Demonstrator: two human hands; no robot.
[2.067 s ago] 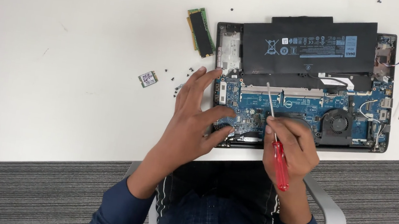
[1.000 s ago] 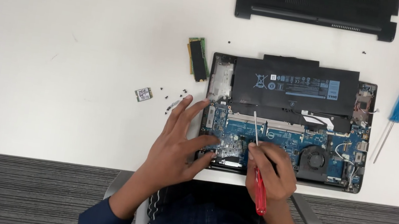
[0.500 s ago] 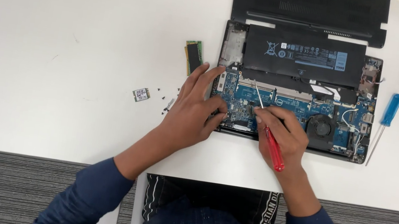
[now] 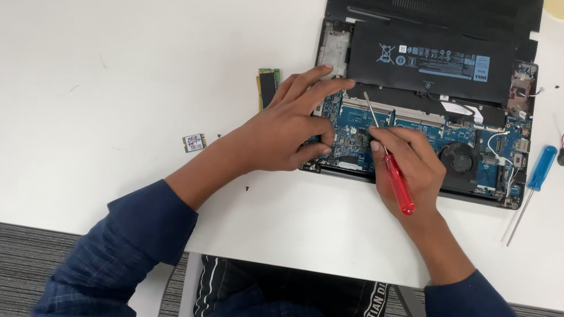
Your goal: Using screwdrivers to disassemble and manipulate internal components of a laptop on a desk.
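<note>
Red-handled screwdriver (image 4: 393,178) sits gripped in the right hand (image 4: 408,165), tip on the opened laptop's (image 4: 424,121) motherboard (image 4: 406,137) atop the white counter (image 4: 90,37); left hand (image 4: 290,130) rests open, fingers spread, on the board

The right hand (image 4: 409,167) holds a red screwdriver (image 4: 392,176), tip seemingly on the blue board of the opened laptop (image 4: 420,120). The left hand (image 4: 291,126) rests on the laptop's left side.
</note>
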